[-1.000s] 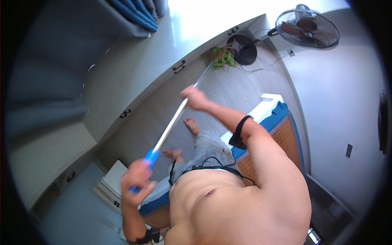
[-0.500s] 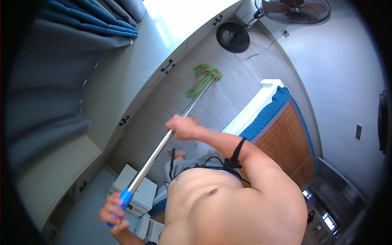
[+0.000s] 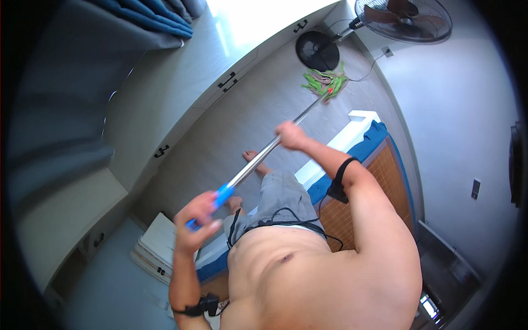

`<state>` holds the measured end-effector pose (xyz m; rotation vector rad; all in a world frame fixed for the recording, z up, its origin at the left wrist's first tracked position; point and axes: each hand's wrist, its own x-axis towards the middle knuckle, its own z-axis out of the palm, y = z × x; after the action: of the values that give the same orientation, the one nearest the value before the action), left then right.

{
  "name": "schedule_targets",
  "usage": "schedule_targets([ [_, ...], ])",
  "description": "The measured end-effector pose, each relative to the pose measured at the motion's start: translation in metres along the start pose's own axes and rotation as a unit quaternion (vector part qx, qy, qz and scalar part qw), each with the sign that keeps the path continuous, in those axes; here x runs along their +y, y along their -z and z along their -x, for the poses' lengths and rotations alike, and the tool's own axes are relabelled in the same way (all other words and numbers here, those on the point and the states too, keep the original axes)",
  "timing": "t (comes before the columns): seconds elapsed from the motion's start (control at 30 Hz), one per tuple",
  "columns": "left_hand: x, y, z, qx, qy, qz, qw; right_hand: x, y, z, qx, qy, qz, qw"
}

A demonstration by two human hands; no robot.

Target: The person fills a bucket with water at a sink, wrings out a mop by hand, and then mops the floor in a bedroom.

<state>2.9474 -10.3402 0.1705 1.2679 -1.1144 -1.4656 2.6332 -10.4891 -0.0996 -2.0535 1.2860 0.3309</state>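
Currently mopping: from my end I judge it mid-sweep, the mop [image 3: 261, 156] working the floor [image 3: 264, 110] near the fan base [image 3: 318, 50].
Mop strands [image 3: 318, 81]: green and greyish-pink, spread on the person's side of the fan base, just beside it; can't tell if touching.
Cord [image 3: 366, 78]: right of the fan base, close to the strands; I can't tell whether they overlap.
Left hand [image 3: 197, 217]: fingers curled round the blue grip [image 3: 224, 193], the mop's end farthest from the fan base; blurry, can't vouch for each finger.
Right hand [image 3: 291, 136]: fingers closed round the metal pole [image 3: 245, 171], between blue grip and fan base.
Mop axis: one straight slant; strand end points just right of the fan base, grip end away from it.
Next stroke: I'd say it calls for firm holds and steering clear of fan base and cord.
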Motion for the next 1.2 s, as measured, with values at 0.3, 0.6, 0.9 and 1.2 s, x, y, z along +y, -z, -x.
schedule_targets([
  [0.3, 0.204, 0.068, 0.199, 0.223, -0.171, -0.163, 0.946, -0.344, -0.004, 0.047, -0.126, 0.388, -0.230, 0.884],
  [0.6, 0.203, 0.048, 0.211, 0.199, -0.256, -0.227, 0.918, -0.383, -0.036, 0.038, -0.195, 0.477, -0.225, 0.827],
  [0.9, 0.029, 0.059, 0.150, 0.215, -0.106, -0.080, 0.968, -0.181, -0.016, 0.039, -0.084, 0.178, -0.108, 0.975],
  [1.2, -0.034, 0.045, 0.174, 0.151, -0.043, 0.075, 0.985, -0.104, -0.075, 0.029, -0.129, 0.193, 0.002, 0.973],
])
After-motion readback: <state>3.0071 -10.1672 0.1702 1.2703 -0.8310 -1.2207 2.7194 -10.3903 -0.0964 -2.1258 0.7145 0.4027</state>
